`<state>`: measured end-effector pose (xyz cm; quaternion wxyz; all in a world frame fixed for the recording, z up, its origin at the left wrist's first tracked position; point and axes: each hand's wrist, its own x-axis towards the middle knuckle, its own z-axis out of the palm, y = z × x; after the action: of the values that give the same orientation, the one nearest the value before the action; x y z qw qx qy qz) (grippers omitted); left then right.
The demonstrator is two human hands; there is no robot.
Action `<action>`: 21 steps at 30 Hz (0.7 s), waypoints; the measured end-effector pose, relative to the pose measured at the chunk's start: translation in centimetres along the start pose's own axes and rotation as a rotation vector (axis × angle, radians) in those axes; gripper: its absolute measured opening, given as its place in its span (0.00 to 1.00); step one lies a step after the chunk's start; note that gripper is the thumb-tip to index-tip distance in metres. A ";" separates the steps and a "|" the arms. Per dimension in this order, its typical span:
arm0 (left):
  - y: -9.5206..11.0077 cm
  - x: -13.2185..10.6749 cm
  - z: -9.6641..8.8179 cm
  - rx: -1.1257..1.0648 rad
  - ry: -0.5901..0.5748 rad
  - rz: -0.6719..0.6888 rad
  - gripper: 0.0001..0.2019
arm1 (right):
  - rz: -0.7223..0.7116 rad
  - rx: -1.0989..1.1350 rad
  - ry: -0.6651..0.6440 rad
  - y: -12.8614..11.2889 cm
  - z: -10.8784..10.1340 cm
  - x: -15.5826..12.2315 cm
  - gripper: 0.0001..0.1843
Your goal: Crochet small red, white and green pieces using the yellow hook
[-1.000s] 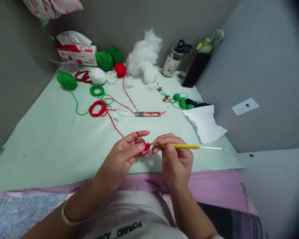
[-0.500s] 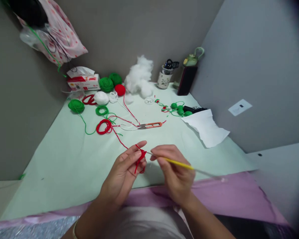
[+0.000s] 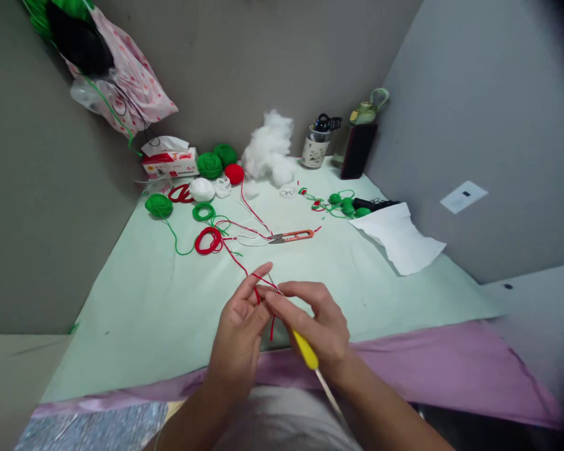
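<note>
Since the earlier frame, the crochet hook (image 3: 304,348) has swung from pointing sideways to pointing back toward the person, and both hands sit closer together. The right hand (image 3: 322,329) grips the hook by its yellow handle, its tip at the red yarn (image 3: 263,289) pinched between the fingers of the left hand (image 3: 240,329), above the near edge of the table (image 3: 136,313). Orange scissors (image 3: 292,236) lie mid-table, beside a red yarn coil (image 3: 208,240).
</note>
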<state>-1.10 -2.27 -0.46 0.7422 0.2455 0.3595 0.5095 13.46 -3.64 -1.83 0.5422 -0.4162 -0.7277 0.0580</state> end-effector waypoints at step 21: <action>0.5 -0.3 0.0 0.026 -0.020 -0.008 0.26 | 0.447 0.641 0.118 0.1 1.0 0.6 0.08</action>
<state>-1.49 -2.42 -0.04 0.7445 0.2590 0.3597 0.4993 12.59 -2.81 -1.80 0.6596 -0.3765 -0.5316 0.3748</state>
